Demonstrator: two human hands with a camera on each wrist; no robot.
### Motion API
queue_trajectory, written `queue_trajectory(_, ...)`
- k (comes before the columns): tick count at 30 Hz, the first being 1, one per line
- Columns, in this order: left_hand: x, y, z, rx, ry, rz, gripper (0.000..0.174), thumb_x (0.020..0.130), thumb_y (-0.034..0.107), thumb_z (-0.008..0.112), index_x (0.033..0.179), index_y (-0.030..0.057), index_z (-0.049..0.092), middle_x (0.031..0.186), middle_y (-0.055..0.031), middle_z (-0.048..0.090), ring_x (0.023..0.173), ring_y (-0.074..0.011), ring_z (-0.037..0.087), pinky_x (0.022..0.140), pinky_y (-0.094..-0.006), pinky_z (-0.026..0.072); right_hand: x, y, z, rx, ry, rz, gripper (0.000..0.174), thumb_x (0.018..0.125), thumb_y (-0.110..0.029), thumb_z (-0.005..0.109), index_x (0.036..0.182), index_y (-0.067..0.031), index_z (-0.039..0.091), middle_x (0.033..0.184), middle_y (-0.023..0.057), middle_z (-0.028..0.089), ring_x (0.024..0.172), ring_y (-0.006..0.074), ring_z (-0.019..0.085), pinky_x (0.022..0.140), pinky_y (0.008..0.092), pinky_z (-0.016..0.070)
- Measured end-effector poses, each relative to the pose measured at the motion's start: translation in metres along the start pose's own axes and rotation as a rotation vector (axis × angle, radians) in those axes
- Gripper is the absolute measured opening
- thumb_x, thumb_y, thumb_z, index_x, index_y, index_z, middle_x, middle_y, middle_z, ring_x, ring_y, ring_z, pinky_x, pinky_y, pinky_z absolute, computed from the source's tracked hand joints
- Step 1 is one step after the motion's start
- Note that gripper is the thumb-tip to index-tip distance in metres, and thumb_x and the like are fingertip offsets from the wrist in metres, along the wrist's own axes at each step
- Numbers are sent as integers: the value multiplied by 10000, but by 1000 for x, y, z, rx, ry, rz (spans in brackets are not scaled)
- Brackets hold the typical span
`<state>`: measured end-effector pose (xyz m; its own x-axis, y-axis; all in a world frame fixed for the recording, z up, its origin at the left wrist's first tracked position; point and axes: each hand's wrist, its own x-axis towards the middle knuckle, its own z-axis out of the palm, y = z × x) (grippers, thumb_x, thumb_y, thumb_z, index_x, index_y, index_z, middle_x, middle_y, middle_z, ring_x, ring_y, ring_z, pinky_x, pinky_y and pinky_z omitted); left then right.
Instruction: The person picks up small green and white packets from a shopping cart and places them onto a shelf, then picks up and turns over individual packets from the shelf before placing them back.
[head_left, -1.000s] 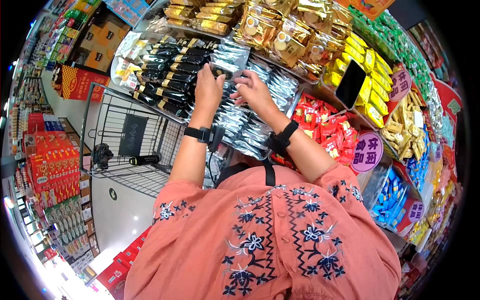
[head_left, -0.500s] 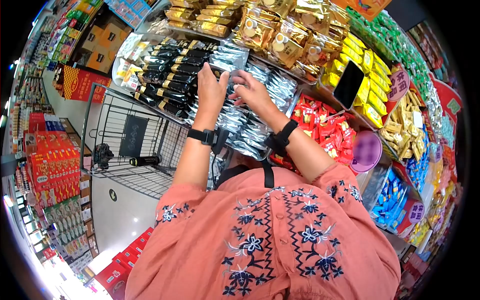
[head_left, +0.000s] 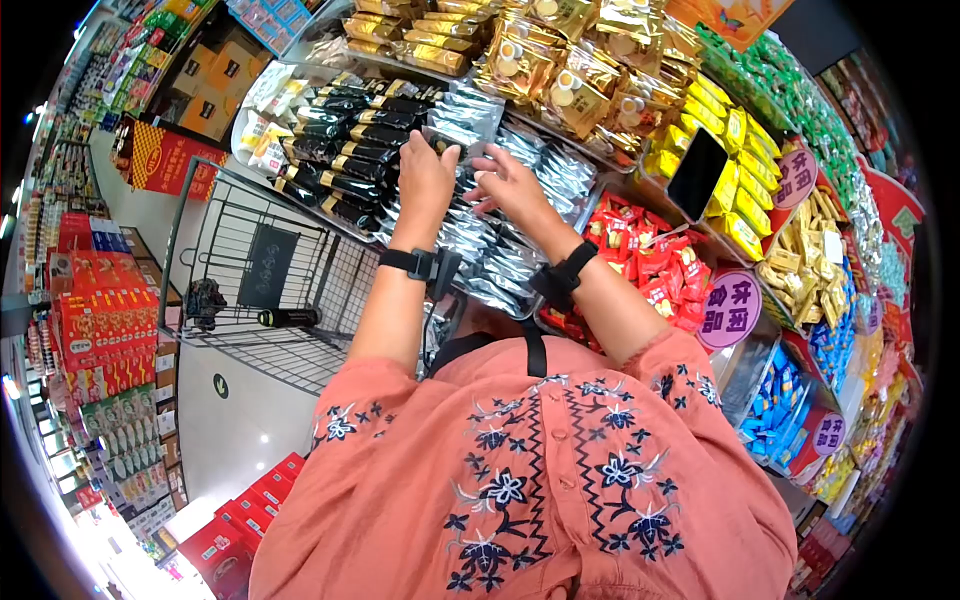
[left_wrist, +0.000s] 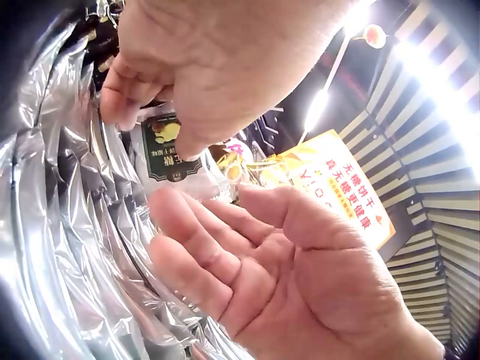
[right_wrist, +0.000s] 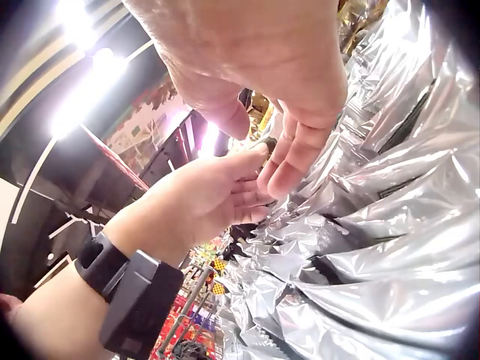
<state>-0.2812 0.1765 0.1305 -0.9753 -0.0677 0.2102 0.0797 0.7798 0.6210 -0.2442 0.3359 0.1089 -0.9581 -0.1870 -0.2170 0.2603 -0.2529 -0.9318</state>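
Note:
My left hand [head_left: 426,185] reaches over the snack display, its fingers extended and its thumb apart. Between and behind its thumb and fingers shows a silver packet with a dark label [left_wrist: 166,142]; whether they touch it is unclear. Facing it at a small distance is my right hand [head_left: 512,188], fingers loosely bent, palm turned inward and nothing in it. Silver packets [head_left: 485,250] lie in rows beneath both hands. Black-and-gold packets [head_left: 365,165] are stacked just left of my left hand.
A wire shopping cart [head_left: 285,275] stands at the left, against the display. A phone [head_left: 697,175] stands among yellow packets [head_left: 740,205] on the right. Red packets [head_left: 655,260] fill the compartment beside my right forearm. Gold packets [head_left: 570,80] are piled beyond the hands.
My left hand has shifted slightly to the right, and its thumb stands further from its fingers. My right hand has barely moved.

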Motion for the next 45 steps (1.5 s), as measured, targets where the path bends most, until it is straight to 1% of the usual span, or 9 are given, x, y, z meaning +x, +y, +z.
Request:
queue_trajectory(5, -12, 2, -11, -127, 91, 140, 625, 940, 188, 697, 1447, -64, 433, 1390, -316, 481, 1205, -440, 581, 1006, -444, 497, -4, -7, 2, -16, 14, -17, 741, 984, -150, 572, 1589, 44, 191, 1538, 280, 418, 912, 247, 732, 678, 312, 601)
queue_trajectory(8, -23, 8, -13, -25, 135, 344, 540, 945, 117, 669, 1442, 11, 486, 1439, -299, 435, 1192, -418, 598, 983, -429, 520, -3, -3, 1, -21, 8, -36, 734, 981, -155, 577, 1584, 46, 209, 1551, 274, 409, 914, 246, 732, 679, 314, 602)
queue_trajectory(11, -28, 4, -5, -8, 33, 313, 506, 944, 108, 660, 1428, 58, 525, 1463, -300, 410, 1193, -427, 599, 972, -431, 531, -2, -3, 3, -42, -8, -51, 729, 978, -160, 580, 1580, 48, 226, 1555, 256, 414, 916, 244, 732, 681, 317, 603)
queue_trajectory(21, -22, -2, 4, 107, -59, 270, 602, 928, 144, 652, 1475, 39, 424, 1454, -328, 428, 1228, -507, 556, 976, -502, 526, -4, -6, 6, -52, -20, -3, 707, 992, -145, 569, 1580, 41, 224, 1570, 235, 401, 950, 270, 705, 741, 371, 619)
queue_trajectory(26, -21, -3, 0, 125, -81, 260, 630, 924, 196, 673, 1481, 44, 421, 1428, -302, 466, 1237, -486, 549, 990, -504, 514, -7, -4, 6, -50, -26, 8, 690, 997, -145, 555, 1570, 60, 231, 1551, 245, 420, 963, 279, 710, 750, 377, 619)
queue_trajectory(37, -37, -18, -24, -46, 8, 360, 609, 894, 129, 698, 1439, 22, 447, 1379, -269, 516, 1232, -453, 544, 1032, -484, 477, -32, -16, 5, -57, -41, 8, 708, 1011, -273, 593, 1534, 92, 287, 1471, 222, 497, 1009, 294, 709, 796, 372, 611)
queue_trajectory(41, -62, -46, -58, -144, 154, 333, 474, 922, 119, 686, 1361, -6, 556, 1275, -225, 601, 1191, -349, 588, 1024, -394, 472, -48, -25, 5, -100, -46, 0, 633, 1022, -250, 572, 1508, 88, 347, 1428, 220, 541, 1027, 307, 709, 814, 369, 606)
queue_trajectory(43, -80, -70, -83, -231, 120, 68, 423, 940, 192, 685, 1296, -14, 586, 1220, -209, 630, 1118, -337, 633, 966, -396, 511, -65, -38, 12, -123, -47, 10, 499, 1032, -216, 532, 1432, 69, 450, 1384, 212, 586, 1022, 282, 715, 837, 359, 597)
queue_trajectory(45, -99, -128, -88, -372, 166, -110, 369, 956, 211, 678, 1227, -32, 620, 1153, -187, 676, 1036, -283, 677, 916, -362, 530, -77, -44, 16, -104, -83, 20, 459, 1005, -216, 572, 1357, 74, 520, 1249, 187, 642, 973, 262, 729, 795, 332, 596)
